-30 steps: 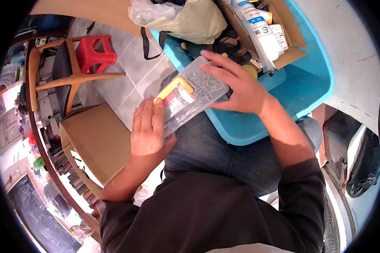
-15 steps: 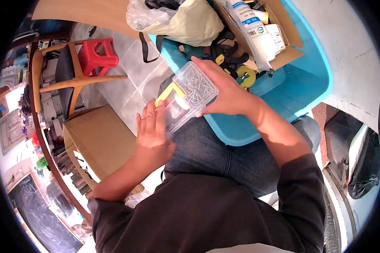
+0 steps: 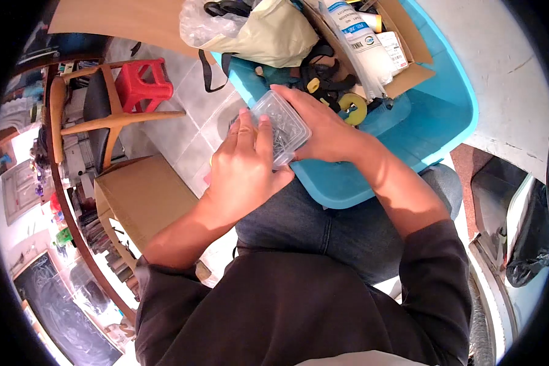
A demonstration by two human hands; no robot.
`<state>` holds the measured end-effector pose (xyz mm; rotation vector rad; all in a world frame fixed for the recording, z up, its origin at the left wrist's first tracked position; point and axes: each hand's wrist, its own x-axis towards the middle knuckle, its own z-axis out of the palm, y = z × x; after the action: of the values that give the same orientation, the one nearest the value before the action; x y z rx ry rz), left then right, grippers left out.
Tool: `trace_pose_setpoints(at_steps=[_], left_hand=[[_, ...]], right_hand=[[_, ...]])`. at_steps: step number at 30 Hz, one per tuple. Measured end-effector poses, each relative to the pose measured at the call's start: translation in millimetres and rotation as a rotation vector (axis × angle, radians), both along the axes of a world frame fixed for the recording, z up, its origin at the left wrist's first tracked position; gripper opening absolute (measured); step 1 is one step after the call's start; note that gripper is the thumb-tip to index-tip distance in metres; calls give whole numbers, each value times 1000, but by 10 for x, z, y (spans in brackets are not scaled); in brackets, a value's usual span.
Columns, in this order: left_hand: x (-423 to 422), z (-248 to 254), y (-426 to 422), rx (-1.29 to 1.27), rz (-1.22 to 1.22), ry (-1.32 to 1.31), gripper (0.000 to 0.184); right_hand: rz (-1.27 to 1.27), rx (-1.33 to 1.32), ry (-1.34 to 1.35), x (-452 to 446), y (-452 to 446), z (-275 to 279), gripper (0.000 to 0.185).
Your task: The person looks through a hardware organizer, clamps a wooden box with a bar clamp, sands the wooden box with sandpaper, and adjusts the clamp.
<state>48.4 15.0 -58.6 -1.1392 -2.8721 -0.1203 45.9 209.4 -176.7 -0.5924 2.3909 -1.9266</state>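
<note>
My right hand point(image 3: 326, 125) is wrapped around the far right side of a clear plastic box point(image 3: 290, 128) with small metal screws or nails inside. Across the box's left part lies my left hand point(image 3: 247, 152), fingers together over the top and thumb along the near edge. Its back hides much of the box, including most of the yellow handle. Box and hands are above my lap, beside the near left rim of a blue plastic tub point(image 3: 341, 198).
The tub contains a cardboard box point(image 3: 418, 82) of packaged items, a yellow-green tape roll point(image 3: 352, 108) and dark tools. A cream bag point(image 3: 280, 36) rests on its far left rim. Left are a red stool point(image 3: 143, 85), a wooden chair point(image 3: 107, 116) and a carton point(image 3: 143, 189).
My left hand has moved up and right, from beside the yellow handle to over the box's top. The handle is now mostly covered. My right hand keeps its hold.
</note>
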Motion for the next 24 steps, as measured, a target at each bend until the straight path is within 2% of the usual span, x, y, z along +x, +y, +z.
trace_pose_setpoints(at_steps=[3,5,7,8,9,10,12,14,16,17,19,24], left_hand=[[-84,162,-31,22,13,-79,75],[-221,314,-147,223,52,-335,67],[-504,638,-207,206,71,-593,50],[-699,754,-338,63,181,-591,41],[-781,690,-404,198,381,-409,34],[-859,696,-451,118,306,-65,33],[-899,570,-467,115,-6,369,39],[-627,402,-435,187,-192,329,36],[-377,182,-288,281,-211,8,26],[-353,86,-208,281,-211,8,26],[-391,-67,-83,384,-4,-234,20],[-480,-98,48,277,-31,-261,13]], right_hand=[[10,35,23,2,32,-3,119],[20,23,17,11,67,-53,113],[36,3,-29,-31,75,-3,110],[45,-14,-81,-34,84,46,107],[62,-59,-139,-39,108,111,100],[64,-59,-141,-39,103,89,100],[51,-50,-120,-48,89,38,98],[45,-39,-117,-63,87,11,97],[38,-29,-120,-53,72,-4,96],[35,-38,-102,-53,74,9,96],[28,-43,-83,-58,87,33,97],[38,-14,-118,-43,110,56,96]])
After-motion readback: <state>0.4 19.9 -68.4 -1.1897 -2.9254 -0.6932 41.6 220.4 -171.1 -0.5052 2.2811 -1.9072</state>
